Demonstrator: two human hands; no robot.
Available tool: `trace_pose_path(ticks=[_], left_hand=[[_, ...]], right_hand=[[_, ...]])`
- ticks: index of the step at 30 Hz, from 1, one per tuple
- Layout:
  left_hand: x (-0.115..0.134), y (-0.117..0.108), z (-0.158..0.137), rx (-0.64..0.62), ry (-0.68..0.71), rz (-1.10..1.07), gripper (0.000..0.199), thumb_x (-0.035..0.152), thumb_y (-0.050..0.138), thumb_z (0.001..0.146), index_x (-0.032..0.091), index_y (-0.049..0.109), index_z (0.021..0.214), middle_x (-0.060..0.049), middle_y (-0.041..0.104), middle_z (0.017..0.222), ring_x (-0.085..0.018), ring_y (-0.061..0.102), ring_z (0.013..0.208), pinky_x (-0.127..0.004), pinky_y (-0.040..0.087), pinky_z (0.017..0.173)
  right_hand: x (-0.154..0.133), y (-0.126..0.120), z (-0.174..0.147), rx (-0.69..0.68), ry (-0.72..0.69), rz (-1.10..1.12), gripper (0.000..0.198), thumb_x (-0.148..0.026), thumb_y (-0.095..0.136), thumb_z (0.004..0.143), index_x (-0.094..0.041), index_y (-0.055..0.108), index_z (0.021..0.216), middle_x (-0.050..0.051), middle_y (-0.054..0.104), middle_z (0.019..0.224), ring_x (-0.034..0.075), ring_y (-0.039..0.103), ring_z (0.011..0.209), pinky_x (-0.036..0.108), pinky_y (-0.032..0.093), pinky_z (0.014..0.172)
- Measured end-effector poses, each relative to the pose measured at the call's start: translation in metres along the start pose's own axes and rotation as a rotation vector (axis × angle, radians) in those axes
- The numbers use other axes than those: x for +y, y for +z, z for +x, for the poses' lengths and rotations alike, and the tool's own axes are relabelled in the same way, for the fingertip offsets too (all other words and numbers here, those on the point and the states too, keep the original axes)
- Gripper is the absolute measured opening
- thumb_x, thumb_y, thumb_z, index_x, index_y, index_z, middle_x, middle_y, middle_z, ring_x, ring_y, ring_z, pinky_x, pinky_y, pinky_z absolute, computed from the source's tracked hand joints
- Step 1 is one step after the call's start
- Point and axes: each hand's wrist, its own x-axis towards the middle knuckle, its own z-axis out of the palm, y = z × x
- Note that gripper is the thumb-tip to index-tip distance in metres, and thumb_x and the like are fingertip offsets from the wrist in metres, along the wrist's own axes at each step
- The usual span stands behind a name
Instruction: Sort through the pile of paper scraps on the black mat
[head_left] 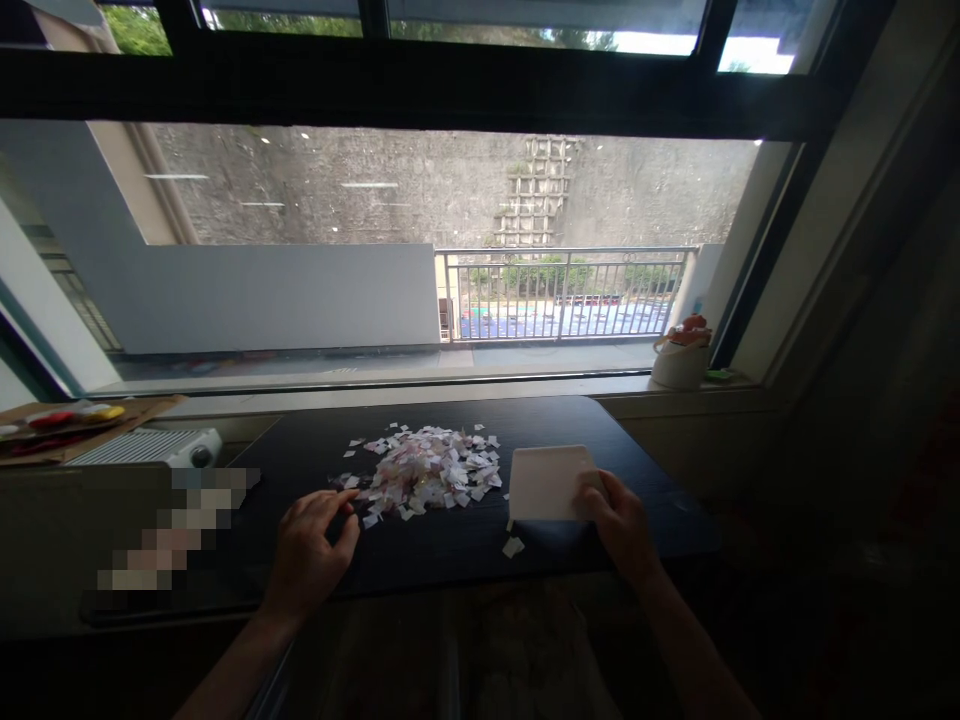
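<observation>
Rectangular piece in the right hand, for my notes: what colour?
The rectangular piece looks pale off-white, in the head view.

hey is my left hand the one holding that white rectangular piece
No, the right hand holds the white rectangular piece, while the left hand is at the edge of the heap of small pale scraps.

The right hand [619, 522] grips a flat white piece [546, 484] toward the desk's [442, 565] right edge. Leftward, paper scraps [431, 470] lie heaped beside the left hand [309, 545].
</observation>
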Motion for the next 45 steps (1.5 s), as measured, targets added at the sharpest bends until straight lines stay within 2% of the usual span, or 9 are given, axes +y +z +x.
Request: trace_pose_path(ticks=[6, 12, 18, 33, 45], left_hand=[[0.001, -0.001, 0.000, 0.002, 0.007, 0.003, 0.027, 0.033, 0.049, 0.076, 0.020, 0.065, 0.095, -0.004, 0.068, 0.083, -0.025, 0.060, 0.093, -0.041, 0.044, 0.087], [0.001, 0.000, 0.000, 0.016, 0.010, -0.003, 0.028, 0.033, 0.048, 0.076, 0.021, 0.065, 0.095, -0.004, 0.069, 0.082, -0.026, 0.060, 0.093, -0.042, 0.044, 0.088], [0.001, 0.000, 0.000, 0.004, 0.007, -0.005, 0.028, 0.033, 0.049, 0.076, 0.021, 0.065, 0.095, -0.005, 0.069, 0.084, -0.026, 0.060, 0.093, -0.043, 0.044, 0.088], [-0.001, 0.000, 0.000, 0.002, 0.008, 0.007, 0.030, 0.034, 0.048, 0.077, 0.020, 0.066, 0.096, -0.006, 0.069, 0.084, -0.026, 0.060, 0.094, -0.041, 0.043, 0.088], [-0.004, 0.003, -0.001, 0.042, 0.067, 0.020, 0.029, 0.034, 0.048, 0.078, 0.019, 0.066, 0.095, -0.005, 0.068, 0.081, -0.025, 0.060, 0.090, -0.042, 0.044, 0.086]], right_hand=[[0.003, -0.001, 0.002, -0.011, 0.017, 0.014, 0.028, -0.039, 0.054, 0.070, -0.017, 0.065, 0.082, 0.002, 0.064, 0.066, 0.019, 0.057, 0.063, 0.027, 0.046, 0.055], [0.000, -0.002, -0.005, -0.079, 0.022, 0.041, 0.027, -0.038, 0.055, 0.069, -0.017, 0.068, 0.079, 0.000, 0.064, 0.064, 0.018, 0.056, 0.060, 0.026, 0.044, 0.054], [-0.003, -0.005, -0.007, -0.033, 0.053, 0.051, 0.024, -0.037, 0.055, 0.069, -0.018, 0.066, 0.078, 0.000, 0.063, 0.064, 0.018, 0.054, 0.061, 0.026, 0.042, 0.053], [-0.008, -0.004, -0.012, -0.116, 0.050, 0.119, 0.023, -0.036, 0.055, 0.069, -0.017, 0.066, 0.076, -0.001, 0.060, 0.061, 0.016, 0.051, 0.058, 0.025, 0.039, 0.051], [-0.007, -0.004, -0.013, -0.072, 0.020, 0.098, 0.021, -0.035, 0.054, 0.071, -0.017, 0.065, 0.077, -0.001, 0.058, 0.065, 0.016, 0.049, 0.062, 0.025, 0.039, 0.055]])
